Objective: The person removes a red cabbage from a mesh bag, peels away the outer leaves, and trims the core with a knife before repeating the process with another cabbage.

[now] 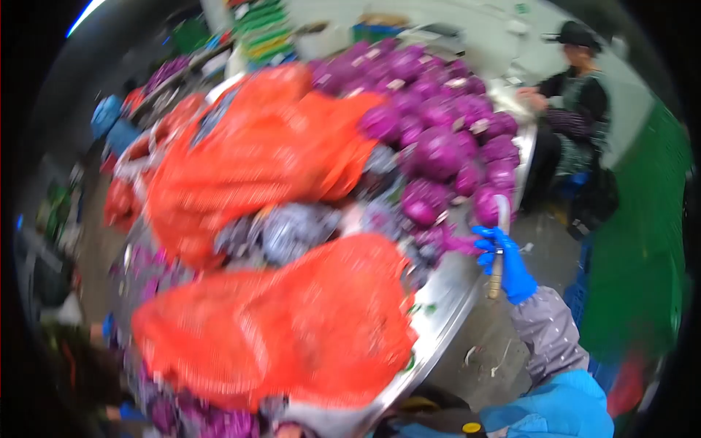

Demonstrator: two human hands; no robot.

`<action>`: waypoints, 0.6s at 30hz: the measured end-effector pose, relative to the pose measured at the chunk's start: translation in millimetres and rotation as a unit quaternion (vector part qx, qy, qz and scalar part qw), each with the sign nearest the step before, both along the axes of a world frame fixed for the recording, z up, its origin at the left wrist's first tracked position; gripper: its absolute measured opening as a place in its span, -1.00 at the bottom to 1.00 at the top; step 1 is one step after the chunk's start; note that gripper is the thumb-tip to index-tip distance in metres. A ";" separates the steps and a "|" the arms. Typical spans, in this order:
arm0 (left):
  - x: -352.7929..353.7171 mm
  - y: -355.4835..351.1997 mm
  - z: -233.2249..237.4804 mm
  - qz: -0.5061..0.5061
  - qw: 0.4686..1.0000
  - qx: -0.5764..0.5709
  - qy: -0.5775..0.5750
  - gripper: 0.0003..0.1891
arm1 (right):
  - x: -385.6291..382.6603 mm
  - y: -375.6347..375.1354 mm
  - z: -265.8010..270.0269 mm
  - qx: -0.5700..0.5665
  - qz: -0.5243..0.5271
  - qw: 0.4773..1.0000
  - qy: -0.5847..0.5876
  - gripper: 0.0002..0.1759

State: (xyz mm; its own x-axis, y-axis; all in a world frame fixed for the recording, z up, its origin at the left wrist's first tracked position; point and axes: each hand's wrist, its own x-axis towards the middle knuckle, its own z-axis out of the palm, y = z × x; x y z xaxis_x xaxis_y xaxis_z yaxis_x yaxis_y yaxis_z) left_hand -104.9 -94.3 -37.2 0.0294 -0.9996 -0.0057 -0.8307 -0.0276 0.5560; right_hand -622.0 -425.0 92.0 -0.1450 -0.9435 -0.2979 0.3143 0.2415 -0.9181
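My right hand (505,264), in a blue glove, is wrapped round a knife (496,276) at the right edge of the metal table (445,306). Its light handle points down, and the pale blade (503,212) rises in front of a peeled red cabbage (485,203). Beside the glove lies a loose purple leaf (461,244). A large heap of trimmed red cabbages (438,153) covers the far right of the table. My left hand is outside the view.
Two orange mesh sacks (255,160) (292,328) lie across the table, with greyish untrimmed cabbages (296,232) between them. A person (580,102) in a dark cap sits at the far right. Blue gloves (109,330) of another person show at left. Green sheeting (642,241) hangs at right.
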 end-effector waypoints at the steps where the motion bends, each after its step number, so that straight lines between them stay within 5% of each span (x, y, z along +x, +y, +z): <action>1: -2.2 -9.1 9.8 -0.021 0.999 0.016 -0.039 -0.31 | 17.5 11.8 -0.2 -0.009 -0.003 1.000 -0.026 -0.50; 5: -26.0 -43.8 68.8 0.002 0.996 0.054 -0.064 -0.33 | 82.8 69.6 -29.3 0.027 0.041 0.998 -0.024 -0.48; 10: -12.9 -46.4 55.8 -0.072 0.983 0.024 -0.170 -0.34 | 160.8 159.9 -48.7 0.052 0.031 0.995 -0.081 -0.47; 18: 103.3 4.9 47.6 0.171 0.962 0.043 -0.208 -0.40 | 220.4 258.6 -46.5 0.062 0.173 0.968 -0.171 -0.40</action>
